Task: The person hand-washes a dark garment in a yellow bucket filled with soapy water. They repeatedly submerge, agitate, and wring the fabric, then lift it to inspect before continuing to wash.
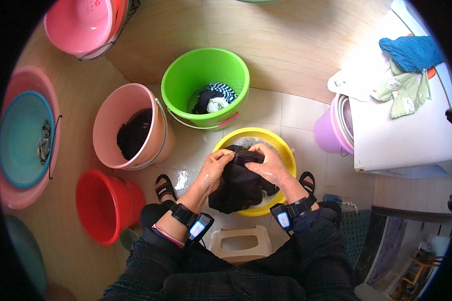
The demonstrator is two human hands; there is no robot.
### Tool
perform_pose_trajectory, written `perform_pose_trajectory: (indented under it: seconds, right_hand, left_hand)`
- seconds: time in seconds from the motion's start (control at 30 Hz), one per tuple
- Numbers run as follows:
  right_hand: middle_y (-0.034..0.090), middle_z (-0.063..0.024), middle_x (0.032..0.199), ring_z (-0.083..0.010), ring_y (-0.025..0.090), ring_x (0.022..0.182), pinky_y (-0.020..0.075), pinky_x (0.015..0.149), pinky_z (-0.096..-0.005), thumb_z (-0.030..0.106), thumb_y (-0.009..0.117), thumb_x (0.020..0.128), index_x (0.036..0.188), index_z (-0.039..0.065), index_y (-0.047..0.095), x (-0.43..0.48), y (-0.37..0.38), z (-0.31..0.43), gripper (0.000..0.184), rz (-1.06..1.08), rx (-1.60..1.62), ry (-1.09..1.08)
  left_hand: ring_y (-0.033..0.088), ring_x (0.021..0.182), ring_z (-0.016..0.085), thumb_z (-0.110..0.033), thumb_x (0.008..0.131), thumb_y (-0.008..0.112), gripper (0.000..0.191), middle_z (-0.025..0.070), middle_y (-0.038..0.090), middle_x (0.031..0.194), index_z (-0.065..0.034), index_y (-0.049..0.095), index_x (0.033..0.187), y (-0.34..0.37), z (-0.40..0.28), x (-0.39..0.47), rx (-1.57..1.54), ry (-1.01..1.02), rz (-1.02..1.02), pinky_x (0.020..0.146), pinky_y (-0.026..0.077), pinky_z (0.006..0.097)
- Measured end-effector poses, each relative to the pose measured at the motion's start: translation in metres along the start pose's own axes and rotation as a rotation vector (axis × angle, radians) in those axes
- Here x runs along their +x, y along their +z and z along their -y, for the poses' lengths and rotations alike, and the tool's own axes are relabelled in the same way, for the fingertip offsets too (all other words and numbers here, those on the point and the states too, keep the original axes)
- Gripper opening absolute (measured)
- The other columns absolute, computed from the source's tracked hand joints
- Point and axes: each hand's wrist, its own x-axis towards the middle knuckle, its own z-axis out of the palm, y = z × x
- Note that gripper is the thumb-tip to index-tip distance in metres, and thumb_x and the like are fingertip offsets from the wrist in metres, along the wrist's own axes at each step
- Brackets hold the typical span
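A dark wet garment [237, 188] lies partly in the yellow basin [292, 161] and hangs over its near left rim. My left hand [215, 167] pinches one end of a raised fold of the cloth between thumb and fingers. Around the other end of that fold is my right hand [269, 163]. Both hands look wet. White suds [248, 142] show on the water at the basin's far side. Much of the basin's inside is hidden under the garment and my hands.
The green bucket [188, 75] beyond the basin holds striped, white and dark cloth. A pink bucket [111, 113] with dark cloth and a red bucket [98, 207] stand left. A white-topped surface [395, 139] at right bears cloths. Below my lap is a plastic stool [241, 240].
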Motion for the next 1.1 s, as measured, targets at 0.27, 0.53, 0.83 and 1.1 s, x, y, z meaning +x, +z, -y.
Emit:
perform_pose_trajectory:
  seconds: [0.27,0.53,0.83,1.1]
  right_hand:
    - [0.06,-0.009,0.112,-0.0157,0.058,0.099,0.0451,0.089,-0.0281,-0.001,0.05,0.081,0.112,-0.003,0.055,0.0,-0.032,-0.008,0.032,0.354,0.071,0.137]
    - [0.064,-0.015,0.096,-0.0258,0.063,0.087,0.0491,0.082,-0.0345,0.009,0.054,0.088,0.098,0.004,0.063,-0.003,0.031,0.008,0.014,-0.14,0.189,-0.111]
    - [0.058,-0.0219,0.067,-0.0401,0.058,0.06,0.0452,0.054,-0.0465,0.034,0.052,0.093,0.067,0.004,0.059,-0.008,0.058,0.039,0.04,-0.363,-0.247,-0.274]
    - [0.061,-0.0137,0.067,-0.0227,0.058,0.066,0.0447,0.065,-0.0386,0.045,0.048,0.095,0.076,-0.003,0.06,0.01,0.008,0.003,0.053,-0.504,0.077,0.078]
  left_hand:
    - [0.051,0.072,0.008,-0.019,0.099,0.05,0.014,-0.0013,0.056,0.082,-0.0064,0.053,0.096,-0.017,0.015,0.018,0.128,0.19,-0.219,0.066,0.044,0.0233]
    - [0.057,0.079,0.019,-0.036,0.102,0.039,0.033,0.006,0.06,0.088,-0.0067,0.054,0.097,0.01,0.026,0.018,-0.421,-0.204,-0.215,0.074,0.051,0.0368]
    - [0.059,0.08,0.017,-0.038,0.097,0.05,0.029,0.0034,0.061,0.084,-0.0141,0.059,0.083,0.046,0.025,-0.02,-0.466,-0.112,0.022,0.077,0.05,0.0349]
    - [0.042,0.069,0.007,-0.036,0.096,0.054,0.033,-0.0039,0.049,0.075,-0.0091,0.054,0.078,0.026,-0.008,-0.02,0.269,0.337,-0.032,0.062,0.038,0.0247]
